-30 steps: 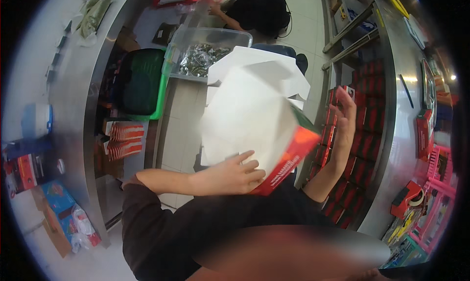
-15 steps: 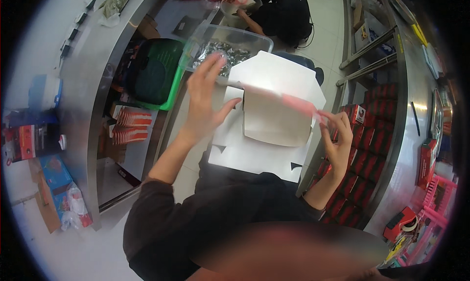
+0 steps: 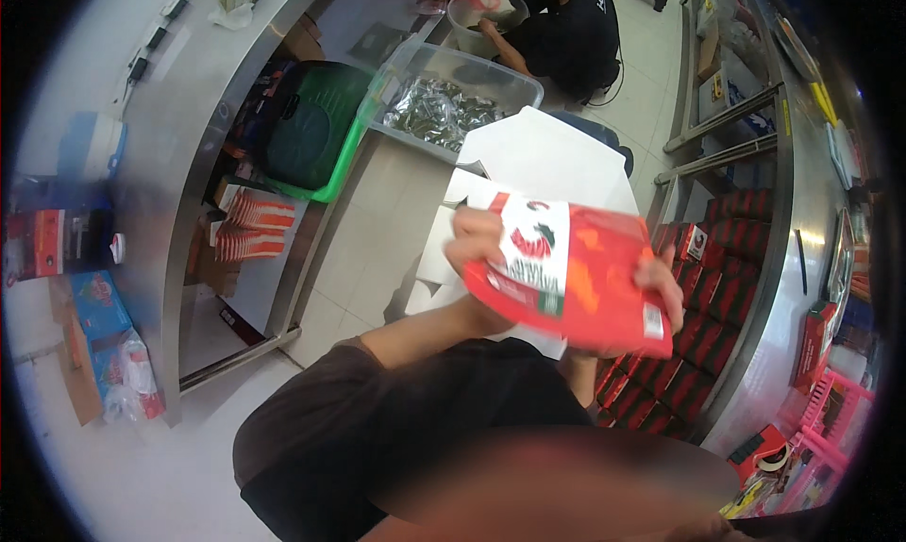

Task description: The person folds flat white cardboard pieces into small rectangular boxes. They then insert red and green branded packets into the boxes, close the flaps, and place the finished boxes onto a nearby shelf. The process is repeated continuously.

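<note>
A red and white food pouch (image 3: 590, 278) with printed pictures on its face is held up in both hands. My left hand (image 3: 475, 248) is closed on its left edge, fingers folded over the white part. Around the right edge wraps my right hand (image 3: 663, 285), partly hidden behind the pouch. Beneath and beyond it, a white cardboard box (image 3: 547, 150) with its lid flap raised rests on my lap. The pouch covers most of the box's middle.
A clear plastic tub (image 3: 524, 82) of small shiny packets stands ahead, beside a green crate (image 3: 330, 179). A crouching person (image 3: 571, 42) works at a bucket (image 3: 469, 34). Stacked red and black boxes (image 3: 722, 292) fill the right shelf. Metal tables flank both sides.
The pouch has turned from edge-on to show its printed face and come nearer to me. My left hand, open before, has closed on its left edge.
</note>
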The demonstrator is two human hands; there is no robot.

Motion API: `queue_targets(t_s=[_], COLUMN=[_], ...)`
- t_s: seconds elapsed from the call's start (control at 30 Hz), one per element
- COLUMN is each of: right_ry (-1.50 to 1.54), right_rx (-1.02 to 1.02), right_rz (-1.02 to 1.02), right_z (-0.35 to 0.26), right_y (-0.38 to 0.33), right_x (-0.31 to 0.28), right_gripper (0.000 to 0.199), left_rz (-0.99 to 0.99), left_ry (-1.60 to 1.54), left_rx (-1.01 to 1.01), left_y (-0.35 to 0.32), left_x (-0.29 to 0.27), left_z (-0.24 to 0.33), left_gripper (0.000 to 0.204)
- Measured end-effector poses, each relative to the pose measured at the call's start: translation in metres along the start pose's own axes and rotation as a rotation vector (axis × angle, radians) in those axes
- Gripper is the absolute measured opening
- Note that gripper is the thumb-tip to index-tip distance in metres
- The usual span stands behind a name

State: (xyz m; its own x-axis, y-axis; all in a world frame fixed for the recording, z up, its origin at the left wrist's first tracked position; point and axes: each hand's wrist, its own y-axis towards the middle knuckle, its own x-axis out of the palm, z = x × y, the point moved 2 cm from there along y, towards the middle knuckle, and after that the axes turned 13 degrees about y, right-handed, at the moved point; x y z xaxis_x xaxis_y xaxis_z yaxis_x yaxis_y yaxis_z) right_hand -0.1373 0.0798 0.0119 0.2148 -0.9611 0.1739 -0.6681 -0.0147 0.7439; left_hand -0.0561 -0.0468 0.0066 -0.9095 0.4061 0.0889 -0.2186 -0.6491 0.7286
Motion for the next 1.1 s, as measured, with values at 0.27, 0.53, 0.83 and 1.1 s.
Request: queue_targets(t_s=[0.27, 0.53, 0.83, 1.1], right_ry=[-0.106, -0.113, 0.492, 0.271], right_rx=[0.356, 0.687, 1.039, 1.004], right_rz=[-0.084, -0.356, -0.218, -0.219], right_z=[0.024, 0.043, 0.040, 0.077], right_y=[0.019, -0.007, -0.022, -0.049], right_x=[-0.014, -0.033, -0.058, -0.067], right_gripper=[0.023, 0.042, 0.058, 0.039], left_rz=[-0.686, -0.955, -1.001, -0.940], left_ry=[0.240, 0.421, -0.084, 0.181], left_rx=[0.075, -0.351, -0.860, -0.585], left_y=[0.072, 0.053, 0.042, 0.016], left_x=[-0.009, -0.033, -0.046, -0.038], left_z=[-0.024, -0.032, -0.037, -0.066], left_gripper=[0.043, 0.048, 0.039, 0.052])
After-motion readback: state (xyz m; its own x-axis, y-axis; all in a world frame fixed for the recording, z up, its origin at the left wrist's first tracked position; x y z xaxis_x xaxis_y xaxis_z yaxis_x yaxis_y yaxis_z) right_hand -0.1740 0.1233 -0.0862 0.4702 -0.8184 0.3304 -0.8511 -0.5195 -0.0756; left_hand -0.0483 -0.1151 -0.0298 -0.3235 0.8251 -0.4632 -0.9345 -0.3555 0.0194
